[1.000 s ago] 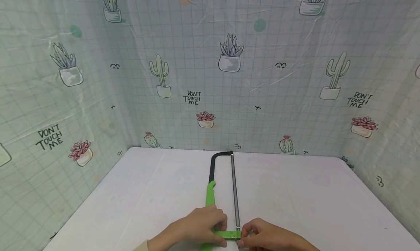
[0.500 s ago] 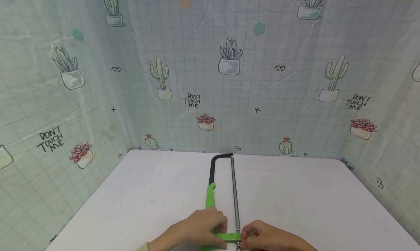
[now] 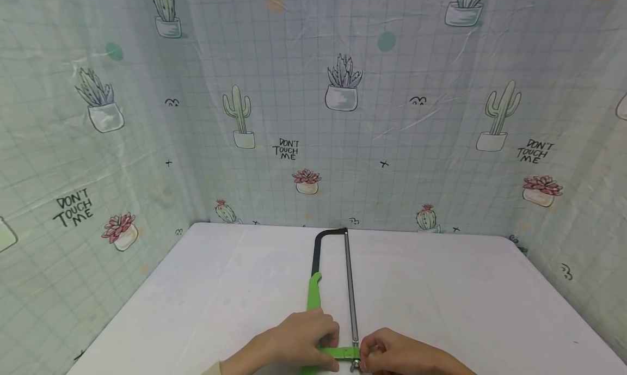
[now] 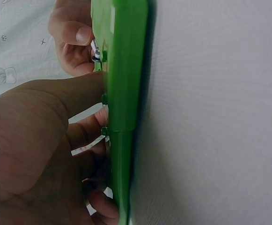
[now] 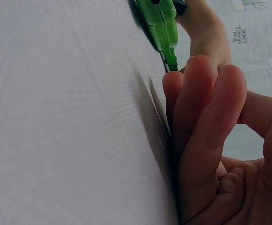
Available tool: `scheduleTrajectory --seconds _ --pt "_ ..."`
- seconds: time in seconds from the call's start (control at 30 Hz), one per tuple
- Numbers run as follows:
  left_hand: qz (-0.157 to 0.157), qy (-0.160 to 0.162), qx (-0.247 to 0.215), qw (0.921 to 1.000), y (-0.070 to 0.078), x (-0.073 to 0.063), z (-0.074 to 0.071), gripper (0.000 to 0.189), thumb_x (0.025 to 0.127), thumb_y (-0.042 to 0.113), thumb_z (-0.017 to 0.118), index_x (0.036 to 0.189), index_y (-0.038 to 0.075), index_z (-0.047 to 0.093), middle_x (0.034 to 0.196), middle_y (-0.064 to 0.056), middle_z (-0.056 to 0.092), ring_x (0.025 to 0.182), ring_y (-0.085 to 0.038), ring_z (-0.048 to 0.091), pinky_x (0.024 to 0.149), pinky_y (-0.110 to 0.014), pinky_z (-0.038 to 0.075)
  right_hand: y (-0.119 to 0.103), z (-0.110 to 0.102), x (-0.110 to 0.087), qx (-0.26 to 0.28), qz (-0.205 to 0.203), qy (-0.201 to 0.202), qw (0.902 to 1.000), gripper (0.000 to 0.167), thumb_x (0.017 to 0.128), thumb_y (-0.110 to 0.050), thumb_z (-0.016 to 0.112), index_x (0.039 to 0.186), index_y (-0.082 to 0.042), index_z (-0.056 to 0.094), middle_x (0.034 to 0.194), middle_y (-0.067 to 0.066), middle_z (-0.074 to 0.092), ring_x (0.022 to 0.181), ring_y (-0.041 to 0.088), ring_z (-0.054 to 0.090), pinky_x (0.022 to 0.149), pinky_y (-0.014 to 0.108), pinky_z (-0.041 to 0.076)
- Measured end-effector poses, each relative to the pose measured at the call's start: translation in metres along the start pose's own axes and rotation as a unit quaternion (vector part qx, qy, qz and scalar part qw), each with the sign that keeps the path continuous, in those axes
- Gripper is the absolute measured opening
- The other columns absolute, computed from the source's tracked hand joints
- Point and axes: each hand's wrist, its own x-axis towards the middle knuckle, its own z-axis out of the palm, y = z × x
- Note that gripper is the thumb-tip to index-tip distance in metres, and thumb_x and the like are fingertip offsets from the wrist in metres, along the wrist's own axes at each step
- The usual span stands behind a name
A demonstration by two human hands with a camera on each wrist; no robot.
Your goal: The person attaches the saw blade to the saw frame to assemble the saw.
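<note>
A hacksaw [image 3: 313, 293] with a green handle and black front frame lies flat on the white table, its tip pointing away. Its grey blade [image 3: 350, 288] runs along the right side. My left hand [image 3: 306, 337] grips the green frame near the corner, thumb along the near crossbar [image 4: 121, 84]. At the crossbar's right end, the fingers of my right hand [image 3: 397, 350] are curled around the small metal wing nut [image 3: 355, 366], which shows beside the fingertips. In the left wrist view, the wing nut [image 4: 96, 50] sits between the right thumb and fingers. The grip end is mostly out of the head view.
The white table [image 3: 465, 299] extends to both sides of the hacksaw. A grid-patterned cloth [image 3: 382, 124] with cactus drawings hangs behind it and along the left and right sides.
The wing nut shows more plainly beside my right fingertips than a second ago. My left hand and the hacksaw hold the same place.
</note>
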Motion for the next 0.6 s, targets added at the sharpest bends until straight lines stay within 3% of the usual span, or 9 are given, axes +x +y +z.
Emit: scheduleTrajectory --seconds 0.3,0.6 --pt "0.009 0.007 0.010 0.9999 -0.0034 0.0005 0.0028 0.030 0.082 0.056 0.080 0.085 0.031 0.063 0.079 0.024 0.050 0.078 0.007 0.041 0.065 -0.014 0.038 0.0034 0.0010 0.0005 0.017 -0.003 -0.004 0.9998 0.018 0.090 -0.010 0.053 0.100 -0.003 0.066 0.072 -0.005 0.060 0.054 -0.001 0.049 0.049 0.013 0.041" --pt "0.003 0.006 0.013 0.9999 -0.0031 0.0006 0.0027 0.030 0.082 0.057 0.080 0.085 0.032 0.062 0.080 0.024 0.050 0.078 0.007 0.041 0.066 -0.014 0.038 0.0027 -0.0018 0.0007 0.014 -0.018 -0.023 0.9995 0.018 0.090 -0.009 0.052 0.101 -0.001 0.064 0.066 -0.011 0.055 0.053 -0.003 0.046 0.047 0.013 0.038"
